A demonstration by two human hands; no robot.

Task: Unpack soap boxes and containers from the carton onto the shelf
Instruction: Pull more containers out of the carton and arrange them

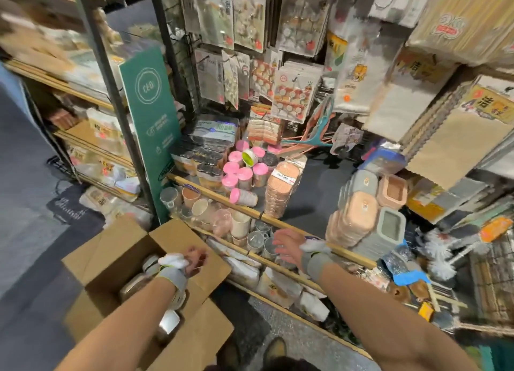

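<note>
Carton [108, 248] sits open at the lower left of the frame, its flaps spread outward, with several clear-lidded containers [133, 285] packed inside. The left hand [194, 259] hangs over the carton's far flap with its fingers curled; blur hides whether it grips anything. The right hand [286, 245], at lower centre, is spread loosely and holds nothing, just beside a row of metal cups [256, 240] on the lower shelf level. Both wrists wear a grey band [172, 277] with white cloth bunched at it.

Further back, at the centre of the frame, the shelf [222, 199] with a wooden front rail carries pink-lidded jars [244, 175], 1 of them lying on its side near the rail. Right of them stands a tall stack of peach soap boxes [281, 187]. At centre right, peach and grey lidded tubs [353, 217] are stacked at the rail. A green sign [150, 114] leans against the shelf post at centre left, and packets [289, 92] hang from hooks across the top centre.
</note>
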